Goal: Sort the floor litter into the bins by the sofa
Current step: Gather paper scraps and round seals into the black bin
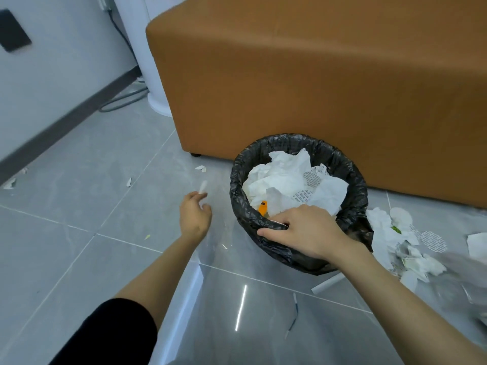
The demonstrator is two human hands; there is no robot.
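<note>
Head camera: right hand (303, 230) curls its fingers over the near rim of the black-lined bin (353, 167) beside the orange sofa (316, 75); print on the paper (303, 193) inside is illegible. Left hand (195, 214), fingers loosely curled, hovers at a blurred white scrap (203, 186); grip unclear. Litter (382, 222) lies right of the bin.

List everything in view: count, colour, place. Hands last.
Upholstered block sofa: one, orange-brown, at the back.
Round bin lined with a black plastic bag: one, black, by the sofa.
Crumpled paper sheets: several, white, filling the bin.
Small orange item: one, orange, in the bin.
Heap of crumpled paper: one, white, floor right of the bin.
Rolled paper tube: one, white, floor before the bin.
Paper scraps: at least three, white, floor left of the bin.
Thin wire: one, dark, floor nearest camera.
Left hand: one, left of the bin, blurred white scrap at fingertips.
Right hand: one, grips the bin's near rim.
</note>
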